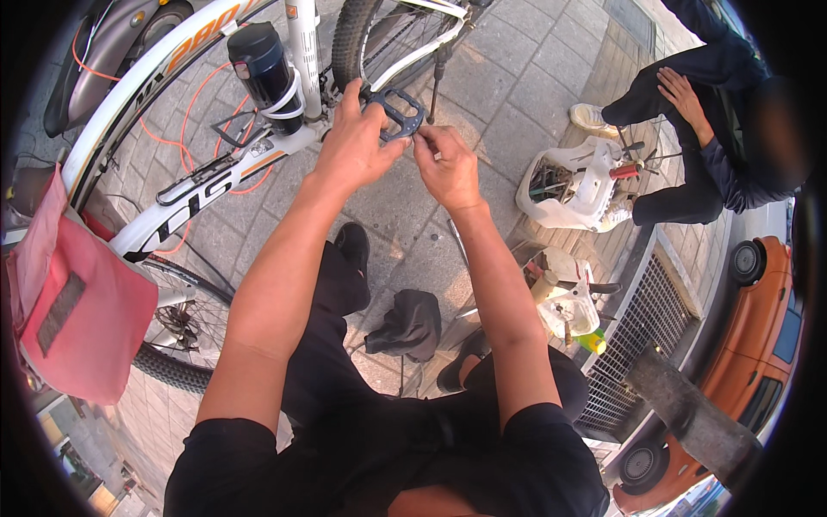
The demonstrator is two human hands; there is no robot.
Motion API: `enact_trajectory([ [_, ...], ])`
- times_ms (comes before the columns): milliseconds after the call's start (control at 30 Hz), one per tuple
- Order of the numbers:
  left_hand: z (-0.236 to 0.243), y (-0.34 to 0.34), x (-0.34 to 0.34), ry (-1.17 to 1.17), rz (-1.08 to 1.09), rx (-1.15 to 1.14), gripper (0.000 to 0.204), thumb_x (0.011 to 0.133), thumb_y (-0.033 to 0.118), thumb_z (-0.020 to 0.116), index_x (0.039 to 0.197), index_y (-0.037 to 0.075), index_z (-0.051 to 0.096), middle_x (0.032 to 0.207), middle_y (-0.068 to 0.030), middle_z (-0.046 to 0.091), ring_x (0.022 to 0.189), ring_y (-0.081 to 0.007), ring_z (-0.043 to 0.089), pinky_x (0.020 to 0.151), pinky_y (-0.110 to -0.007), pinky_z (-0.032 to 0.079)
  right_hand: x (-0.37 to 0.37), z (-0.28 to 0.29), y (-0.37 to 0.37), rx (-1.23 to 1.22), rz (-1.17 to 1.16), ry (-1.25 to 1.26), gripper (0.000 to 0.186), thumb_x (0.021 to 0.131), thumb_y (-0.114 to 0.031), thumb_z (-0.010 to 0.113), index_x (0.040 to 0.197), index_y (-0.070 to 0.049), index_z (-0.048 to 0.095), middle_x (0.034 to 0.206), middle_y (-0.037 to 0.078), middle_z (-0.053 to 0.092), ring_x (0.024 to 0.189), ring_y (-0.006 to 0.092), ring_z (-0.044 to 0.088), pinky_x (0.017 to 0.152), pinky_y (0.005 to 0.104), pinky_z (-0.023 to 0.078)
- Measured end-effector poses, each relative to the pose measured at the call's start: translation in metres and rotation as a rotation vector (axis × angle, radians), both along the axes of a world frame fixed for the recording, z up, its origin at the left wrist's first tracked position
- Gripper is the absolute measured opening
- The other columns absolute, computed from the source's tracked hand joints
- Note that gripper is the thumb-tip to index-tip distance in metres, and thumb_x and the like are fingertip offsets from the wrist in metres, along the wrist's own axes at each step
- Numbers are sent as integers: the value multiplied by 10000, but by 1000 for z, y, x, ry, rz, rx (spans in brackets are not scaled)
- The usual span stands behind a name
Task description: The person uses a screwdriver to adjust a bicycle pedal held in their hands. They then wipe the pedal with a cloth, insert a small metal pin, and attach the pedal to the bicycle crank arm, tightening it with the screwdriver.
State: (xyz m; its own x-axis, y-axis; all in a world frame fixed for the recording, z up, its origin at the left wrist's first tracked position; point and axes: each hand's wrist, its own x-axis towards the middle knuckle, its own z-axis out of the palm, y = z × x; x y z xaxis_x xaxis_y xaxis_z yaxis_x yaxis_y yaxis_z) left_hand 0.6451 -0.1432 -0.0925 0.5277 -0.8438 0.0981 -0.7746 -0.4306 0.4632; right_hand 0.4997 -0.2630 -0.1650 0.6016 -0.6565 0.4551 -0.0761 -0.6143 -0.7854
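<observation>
A white bicycle stands in front of me on the left. My left hand grips its dark flat pedal, thumb below and fingers along the inner side. At the pedal's outer edge, my right hand is closed in a pinch; whatever lies between its fingertips is too small to make out. Just left of my hands, a black bottle sits in a holder on the frame. Beyond the pedal are the rear tyre and a dark kickstand reaching the paving.
To the right, a cut white plastic container holds tools; a second one stands nearer. Another person sits beyond them. A black cloth-like bundle lies between my feet. An orange cable trails behind the frame; a red bag hangs left.
</observation>
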Motion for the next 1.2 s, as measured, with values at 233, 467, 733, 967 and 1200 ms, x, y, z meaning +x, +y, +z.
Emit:
enact_trajectory([
  [233,1,-1,-1,27,13,-1,488,884,352,881,1122,-29,690,1690,-418,231,1493,-570,411,1198,-545,434,3,-6,-10,490,93,38,155,960,-98,779,1086,-8,767,930,71,751,758,152,719,687,310,574],
  [467,1,-1,-2,16,27,-4,487,873,346,890,1103,-30,685,1682,-421,256,1511,-579,390,1205,-547,425,2,2,-7,201,82,-20,112,957,-116,784,1001,-18,755,934,100,738,758,244,737,665,347,586],
  [733,-4,-1,0,16,5,-38,488,861,339,901,1098,-31,688,1679,-420,260,1513,-580,389,1201,-542,431,4,-10,-16,-216,98,-97,147,929,-79,803,1040,-33,718,937,138,726,791,317,750,701,406,617],
  [967,-9,-1,2,-4,4,-69,471,845,350,910,1056,-3,682,1644,-453,286,1501,-579,427,1180,-521,444,6,-16,-6,534,110,-44,158,971,-130,770,1045,3,727,859,79,747,725,162,708,668,340,580],
  [1200,-10,0,3,-32,-11,-84,461,848,347,908,1042,-3,677,1637,-447,302,1494,-577,435,1176,-521,443,4,-9,-16,734,173,2,167,981,-133,762,1058,14,741,889,81,758,772,138,701,688,326,574],
])
